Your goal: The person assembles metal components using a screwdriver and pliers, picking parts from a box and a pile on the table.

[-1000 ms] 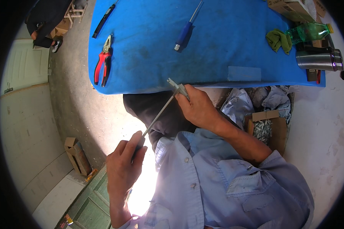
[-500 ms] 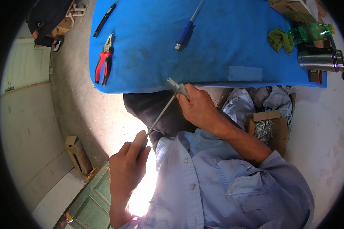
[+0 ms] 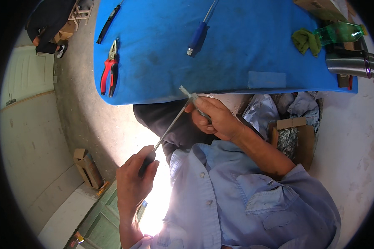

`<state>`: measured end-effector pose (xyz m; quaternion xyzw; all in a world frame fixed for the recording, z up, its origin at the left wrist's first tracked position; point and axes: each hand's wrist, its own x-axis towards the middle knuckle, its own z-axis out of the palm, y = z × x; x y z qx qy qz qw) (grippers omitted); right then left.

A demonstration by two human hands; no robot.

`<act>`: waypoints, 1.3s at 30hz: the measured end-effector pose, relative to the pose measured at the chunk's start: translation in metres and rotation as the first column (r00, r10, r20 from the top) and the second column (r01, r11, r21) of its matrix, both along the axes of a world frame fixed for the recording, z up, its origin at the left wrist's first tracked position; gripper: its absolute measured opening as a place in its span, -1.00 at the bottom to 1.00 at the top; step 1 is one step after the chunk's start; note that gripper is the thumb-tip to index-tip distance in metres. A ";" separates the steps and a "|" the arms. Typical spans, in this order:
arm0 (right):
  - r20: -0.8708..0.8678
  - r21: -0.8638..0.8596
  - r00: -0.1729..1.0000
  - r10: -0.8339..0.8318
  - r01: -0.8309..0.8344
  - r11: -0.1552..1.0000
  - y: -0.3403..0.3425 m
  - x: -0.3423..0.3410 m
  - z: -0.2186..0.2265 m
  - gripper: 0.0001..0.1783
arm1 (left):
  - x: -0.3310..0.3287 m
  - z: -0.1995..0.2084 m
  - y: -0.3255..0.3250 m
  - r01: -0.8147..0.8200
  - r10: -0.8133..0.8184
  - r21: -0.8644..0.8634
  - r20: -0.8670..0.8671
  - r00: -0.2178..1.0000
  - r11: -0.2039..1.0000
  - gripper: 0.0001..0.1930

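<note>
My left hand (image 3: 133, 176) is wrapped round the dark handle of a screwdriver (image 3: 170, 129), whose long thin shaft slants up and to the right. The shaft's tip meets a narrow pale metal part (image 3: 186, 92), which my right hand (image 3: 218, 118) grips just off the table's near edge. Most of that part is hidden by my fingers, so its exact kind does not show. Beyond, on the blue-covered table (image 3: 153, 66), lie red-and-black pliers (image 3: 110, 72), a blue-handled screwdriver (image 3: 197, 38) and a slim black tool (image 3: 109, 24).
At the table's right are a green bottle (image 3: 340, 33), a green cloth (image 3: 305, 40) and a steel flask (image 3: 349, 64). Below stands an open carton (image 3: 305, 143) holding small metal pieces. A narrow carton (image 3: 88, 168) is on the left; a person (image 3: 50, 25) bends at upper left.
My left hand has shifted slightly down and left, baring more of the screwdriver's dark handle. My right hand has turned, its thumb now lying along the metal part. The view has shifted slightly.
</note>
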<state>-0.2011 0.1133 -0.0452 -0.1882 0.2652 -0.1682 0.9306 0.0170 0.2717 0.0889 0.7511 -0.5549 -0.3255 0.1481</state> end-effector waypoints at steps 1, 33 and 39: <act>-0.023 -0.026 1.000 0.001 -0.001 1.000 0.001 0.000 0.000 -0.60 | 0.000 0.003 -0.002 -0.020 0.022 0.032 -0.033 0.999 0.999 -0.59; -0.380 -0.399 0.924 0.052 -0.215 0.891 -0.009 0.000 0.010 -0.57 | -0.004 -0.008 0.003 0.246 -0.265 0.099 0.367 0.891 0.964 -0.50; -0.302 -0.352 0.950 0.072 -0.182 0.918 -0.011 -0.002 0.003 -0.57 | 0.003 -0.010 -0.001 0.064 -0.051 0.105 -0.119 0.992 0.992 -0.58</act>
